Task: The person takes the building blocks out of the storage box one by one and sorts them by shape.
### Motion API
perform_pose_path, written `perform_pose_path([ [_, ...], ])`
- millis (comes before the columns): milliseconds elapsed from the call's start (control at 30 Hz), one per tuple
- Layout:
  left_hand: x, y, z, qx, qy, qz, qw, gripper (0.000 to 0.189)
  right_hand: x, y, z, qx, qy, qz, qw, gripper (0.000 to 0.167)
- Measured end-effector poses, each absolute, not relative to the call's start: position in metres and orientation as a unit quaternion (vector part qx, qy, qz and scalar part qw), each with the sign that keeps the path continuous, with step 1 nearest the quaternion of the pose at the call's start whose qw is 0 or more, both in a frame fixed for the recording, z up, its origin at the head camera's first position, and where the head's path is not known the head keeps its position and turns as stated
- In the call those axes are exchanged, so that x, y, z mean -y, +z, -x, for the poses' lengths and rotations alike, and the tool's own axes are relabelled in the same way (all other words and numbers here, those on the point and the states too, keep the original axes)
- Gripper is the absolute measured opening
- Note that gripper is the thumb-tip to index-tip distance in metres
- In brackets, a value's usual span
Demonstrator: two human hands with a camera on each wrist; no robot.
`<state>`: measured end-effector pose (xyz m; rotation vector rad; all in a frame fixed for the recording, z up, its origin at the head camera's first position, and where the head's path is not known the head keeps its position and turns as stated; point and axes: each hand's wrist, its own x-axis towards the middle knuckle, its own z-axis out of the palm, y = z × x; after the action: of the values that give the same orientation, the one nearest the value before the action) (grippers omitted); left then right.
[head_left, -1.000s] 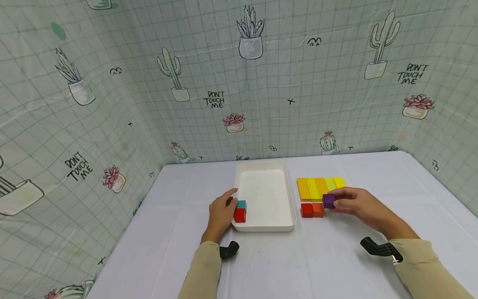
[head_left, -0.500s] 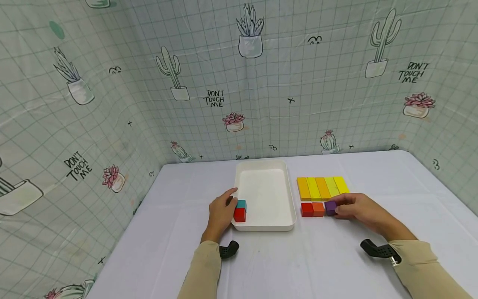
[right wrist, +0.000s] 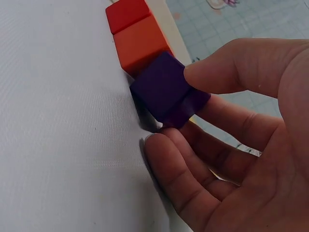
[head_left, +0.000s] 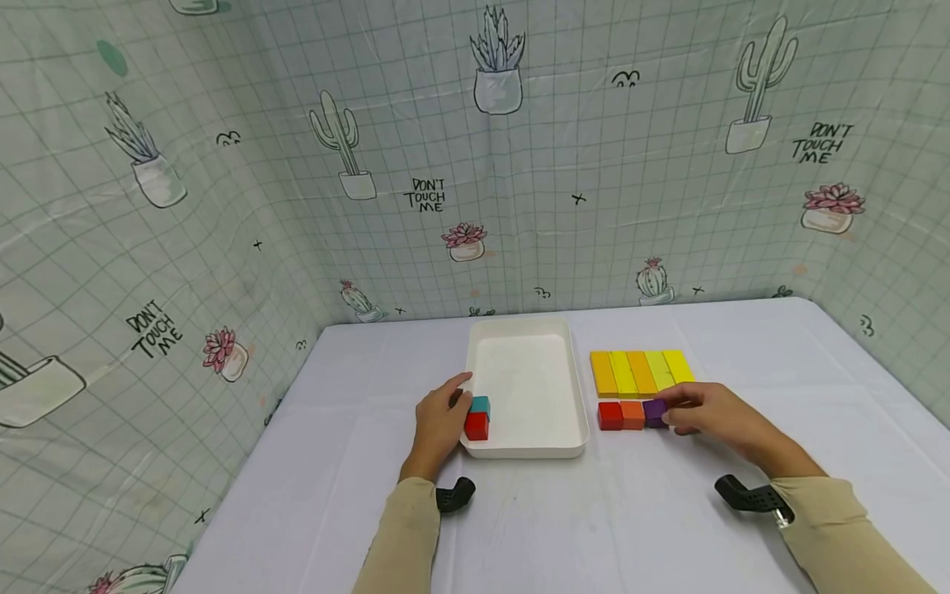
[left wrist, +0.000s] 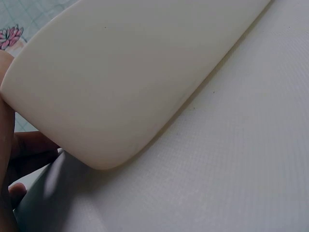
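Observation:
In the head view my left hand (head_left: 438,429) holds the left side of a white tray (head_left: 523,453) near its front corner. The left wrist view shows the tray's smooth outer wall (left wrist: 111,87), with fingers partly hidden beside it. A teal cube (head_left: 481,405) and a red cube (head_left: 477,426) sit inside the tray near that hand. Over on the right, my right hand (head_left: 708,417) pinches a purple cube (right wrist: 161,87) between thumb and fingers. The purple cube stands at the end of a row, slightly turned against an orange cube (right wrist: 141,44), with another red cube (right wrist: 128,15) beyond.
Several yellow and amber flat blocks (head_left: 623,375) lie side by side just behind the cube row. White cloth (head_left: 564,528) covers the table. A patterned curtain (head_left: 564,165) rises at the back and sides.
My right hand has brought the purple cube down from above the row's right end, then slid it slightly left against the orange cube. The left hand has stayed at the tray.

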<state>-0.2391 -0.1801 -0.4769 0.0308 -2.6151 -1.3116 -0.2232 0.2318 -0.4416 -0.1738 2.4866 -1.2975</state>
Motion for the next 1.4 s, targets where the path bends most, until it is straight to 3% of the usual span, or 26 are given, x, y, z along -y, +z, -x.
perform_pose_path([
  [1067, 0.18, -0.478, 0.24, 0.888, -0.447, -0.013, 0.108, 0.037, -0.231, -0.433, 0.221, -0.891, -0.416, 0.087, 0.163, 0.059],
  [1400, 0.18, -0.479, 0.24, 0.889, -0.445, -0.011, 0.107, 0.038, -0.234, -0.42, 0.224, -0.877, -0.461, 0.077, 0.112, 0.054],
])
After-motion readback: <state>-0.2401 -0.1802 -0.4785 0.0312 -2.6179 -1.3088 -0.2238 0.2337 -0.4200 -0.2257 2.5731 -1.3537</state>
